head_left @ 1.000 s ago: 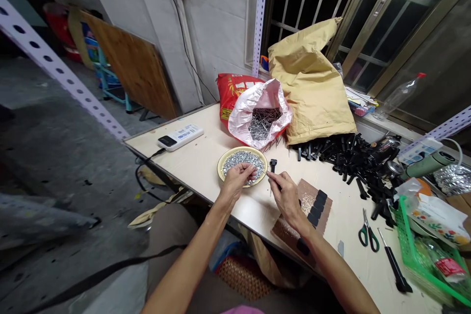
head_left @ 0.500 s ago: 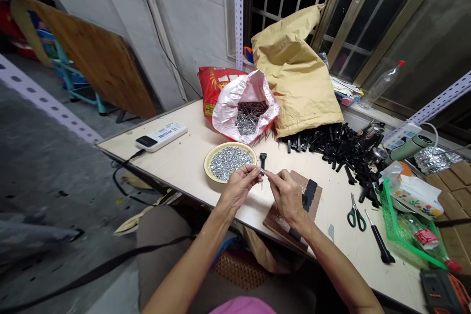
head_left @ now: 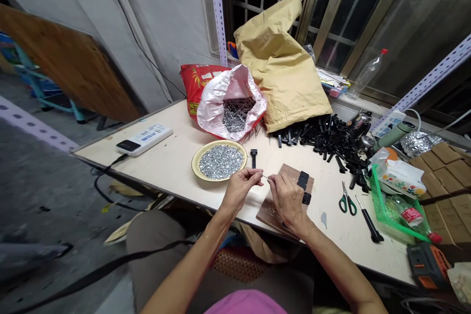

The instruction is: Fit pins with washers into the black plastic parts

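Note:
My left hand point(head_left: 242, 187) is closed in a pinch above the front part of the table. My right hand point(head_left: 288, 198) pinches from the other side, over a brown board point(head_left: 265, 207). Between the two sets of fingertips runs a thin metal pin point(head_left: 265, 177), one end at each hand; any small part on it is too tiny to make out. Just behind the hands lies a black plastic piece point(head_left: 253, 158) with a wider head. Several black pieces point(head_left: 303, 180) sit on the board, partly covered by my right hand. A yellow bowl point(head_left: 196, 172) of small silvery metal parts stands beside my left hand.
Behind the bowl, a red bag point(head_left: 191, 89) lies open with metal pins inside. A large brown paper sack point(head_left: 287, 78) leans by a heap of black pieces point(head_left: 331, 137). Scissors point(head_left: 347, 201), a screwdriver point(head_left: 370, 221) and a green basket point(head_left: 382, 206) lie to the right; a power bank point(head_left: 145, 140) lies left.
The view has swung to the right, so the table things appear further left. My fingertips have drawn slightly apart, and the thin pin now shows between them.

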`<act>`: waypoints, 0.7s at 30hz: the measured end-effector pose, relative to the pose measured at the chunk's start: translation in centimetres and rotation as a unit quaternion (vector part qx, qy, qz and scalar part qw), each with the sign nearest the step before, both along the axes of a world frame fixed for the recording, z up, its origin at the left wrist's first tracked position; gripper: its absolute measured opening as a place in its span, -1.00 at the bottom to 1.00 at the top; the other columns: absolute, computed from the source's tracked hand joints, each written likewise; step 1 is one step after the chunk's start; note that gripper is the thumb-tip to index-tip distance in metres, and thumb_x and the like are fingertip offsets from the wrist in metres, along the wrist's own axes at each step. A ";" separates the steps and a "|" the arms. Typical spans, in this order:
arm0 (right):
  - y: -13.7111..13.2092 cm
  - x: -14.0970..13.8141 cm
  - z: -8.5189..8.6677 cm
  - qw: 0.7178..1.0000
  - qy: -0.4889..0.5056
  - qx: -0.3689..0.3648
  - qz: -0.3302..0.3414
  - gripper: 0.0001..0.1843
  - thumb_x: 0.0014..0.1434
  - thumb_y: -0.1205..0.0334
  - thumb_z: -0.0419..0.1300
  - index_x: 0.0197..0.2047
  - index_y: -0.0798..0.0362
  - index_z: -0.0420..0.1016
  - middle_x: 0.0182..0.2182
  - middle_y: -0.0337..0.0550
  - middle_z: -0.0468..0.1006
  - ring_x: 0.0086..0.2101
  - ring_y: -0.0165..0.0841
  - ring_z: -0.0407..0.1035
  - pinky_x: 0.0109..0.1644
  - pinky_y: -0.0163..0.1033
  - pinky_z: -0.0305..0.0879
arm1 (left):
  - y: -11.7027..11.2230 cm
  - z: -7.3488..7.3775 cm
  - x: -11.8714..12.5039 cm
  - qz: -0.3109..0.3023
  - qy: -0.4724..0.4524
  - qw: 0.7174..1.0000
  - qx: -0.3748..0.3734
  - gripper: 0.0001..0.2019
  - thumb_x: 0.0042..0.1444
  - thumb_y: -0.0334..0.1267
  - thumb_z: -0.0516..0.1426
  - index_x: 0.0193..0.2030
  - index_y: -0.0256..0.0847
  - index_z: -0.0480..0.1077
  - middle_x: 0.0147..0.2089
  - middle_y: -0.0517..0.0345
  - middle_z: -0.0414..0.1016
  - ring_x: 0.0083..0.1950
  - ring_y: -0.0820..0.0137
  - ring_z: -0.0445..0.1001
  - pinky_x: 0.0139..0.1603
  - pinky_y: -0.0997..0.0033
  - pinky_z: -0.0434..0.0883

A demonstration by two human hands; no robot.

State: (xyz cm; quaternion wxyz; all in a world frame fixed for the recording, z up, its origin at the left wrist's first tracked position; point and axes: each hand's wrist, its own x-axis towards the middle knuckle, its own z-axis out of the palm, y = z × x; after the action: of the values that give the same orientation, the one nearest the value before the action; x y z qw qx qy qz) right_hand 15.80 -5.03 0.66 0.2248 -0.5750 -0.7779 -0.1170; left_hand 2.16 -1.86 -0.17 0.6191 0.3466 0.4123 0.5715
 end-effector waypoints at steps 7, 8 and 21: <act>-0.5 0.9 -0.4 1.000 -0.012 0.008 0.007 -0.75 0.35 0.21 -0.04 -0.23 0.03 0.44 -0.38 -0.13 0.49 -0.37 -0.37 0.38 -0.35 -0.31 0.15 | -0.3 -0.2 1.0 -0.027 -0.004 1.000 -0.010 -0.66 -0.35 -0.12 0.37 -0.45 -0.32 0.50 -0.54 0.24 0.44 -0.55 0.53 0.38 -0.39 0.43 0.43; -0.5 1.0 -0.4 1.000 -0.017 0.013 0.003 -0.74 0.35 0.21 -0.05 -0.25 0.03 0.44 -0.40 -0.13 0.49 -0.38 -0.37 0.38 -0.36 -0.31 0.14 | -0.4 -0.3 1.1 -0.029 -0.008 0.999 -0.012 -0.66 -0.35 -0.13 0.37 -0.45 -0.32 0.50 -0.54 0.24 0.44 -0.54 0.54 0.38 -0.39 0.43 0.43; -0.5 1.9 -1.3 1.000 0.021 0.011 -0.004 -0.69 0.36 0.21 -0.07 -0.34 0.04 0.42 -0.46 -0.15 0.47 -0.40 -0.38 0.39 -0.35 -0.32 0.19 | -0.4 -0.7 2.2 -0.040 -0.014 0.999 -0.028 -0.65 -0.37 -0.14 0.38 -0.44 -0.32 0.50 -0.54 0.23 0.46 -0.55 0.54 0.39 -0.39 0.45 0.41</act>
State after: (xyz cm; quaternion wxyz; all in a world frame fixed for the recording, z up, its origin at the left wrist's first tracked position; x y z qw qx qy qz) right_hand 17.75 -5.50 -0.68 0.2470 -0.5776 -0.7697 -0.1139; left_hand 4.40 -2.29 -0.89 0.6565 0.3374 0.4050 0.5396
